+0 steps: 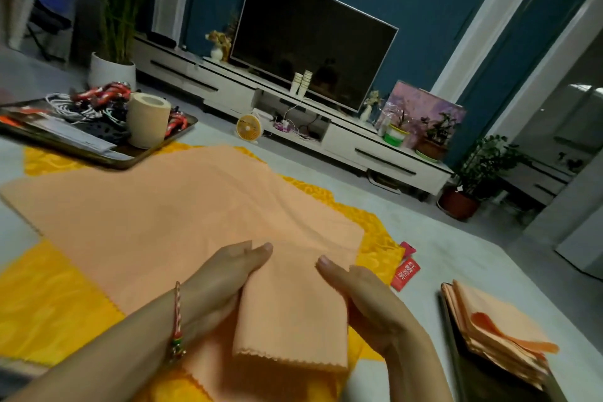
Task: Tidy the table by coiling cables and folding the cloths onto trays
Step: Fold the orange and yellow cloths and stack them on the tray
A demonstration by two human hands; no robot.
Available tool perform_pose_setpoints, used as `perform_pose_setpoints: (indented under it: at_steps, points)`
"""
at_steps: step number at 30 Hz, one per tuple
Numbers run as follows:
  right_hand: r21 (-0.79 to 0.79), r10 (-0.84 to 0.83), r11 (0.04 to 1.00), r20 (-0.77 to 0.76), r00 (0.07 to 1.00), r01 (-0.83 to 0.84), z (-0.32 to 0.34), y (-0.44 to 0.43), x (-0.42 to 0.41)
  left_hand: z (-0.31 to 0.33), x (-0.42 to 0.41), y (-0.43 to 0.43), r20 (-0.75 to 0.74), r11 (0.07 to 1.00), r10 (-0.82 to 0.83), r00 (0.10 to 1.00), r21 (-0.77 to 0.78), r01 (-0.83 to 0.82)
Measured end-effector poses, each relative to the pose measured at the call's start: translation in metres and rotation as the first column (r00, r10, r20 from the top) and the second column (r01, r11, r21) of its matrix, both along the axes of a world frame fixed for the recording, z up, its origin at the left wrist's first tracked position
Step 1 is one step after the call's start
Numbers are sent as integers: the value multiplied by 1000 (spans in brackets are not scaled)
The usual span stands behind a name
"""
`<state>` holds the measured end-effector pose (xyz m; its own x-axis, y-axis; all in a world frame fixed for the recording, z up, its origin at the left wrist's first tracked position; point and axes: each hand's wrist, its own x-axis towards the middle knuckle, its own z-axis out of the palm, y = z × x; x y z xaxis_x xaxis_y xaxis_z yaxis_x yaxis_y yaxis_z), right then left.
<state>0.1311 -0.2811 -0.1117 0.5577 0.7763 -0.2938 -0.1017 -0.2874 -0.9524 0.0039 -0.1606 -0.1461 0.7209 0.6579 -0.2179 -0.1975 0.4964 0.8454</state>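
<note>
On the table (pixel 440 254), a folded cloth (pixel 290 320) lies atop a spread cloth (pixel 169 206), left hand (pixel 228 277) and right hand (pixel 362 297) pressing its sides with straight fingers. Right of it, a tray (pixel 479 378) holds a stack (pixel 496 326); far left, cables (pixel 75 108).

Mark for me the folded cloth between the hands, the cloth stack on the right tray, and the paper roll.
Folded cloth (pixel 293 320): head view, middle of its top face.
Cloth stack (pixel 489 316): head view, top cloth.
Paper roll (pixel 146 127): head view, side wall.
</note>
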Motion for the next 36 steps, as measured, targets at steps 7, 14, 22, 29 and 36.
perform_pose_setpoints:
  at_steps: [7,14,22,29,36]
  points:
    - [199,-217,967,305,927,161,-2,-3,-2,-4,-6,-2,-200,680,282,938,731,-49]
    - [399,-165,915,237,957,59,7,-17,4,20,-15,-8,114,686,99,988,711,-151]
    - [408,-184,910,246,952,70,20,-33,3,29,-6,-18,150,804,-100,984,595,-9]
    - [252,-31,968,98,995,5,17,-52,16,18,21,-31,109,908,-207,972,391,149]
    - [74,-246,968,109,963,239,5,-75,41,13,74,-49,27,919,-117,993,382,98]
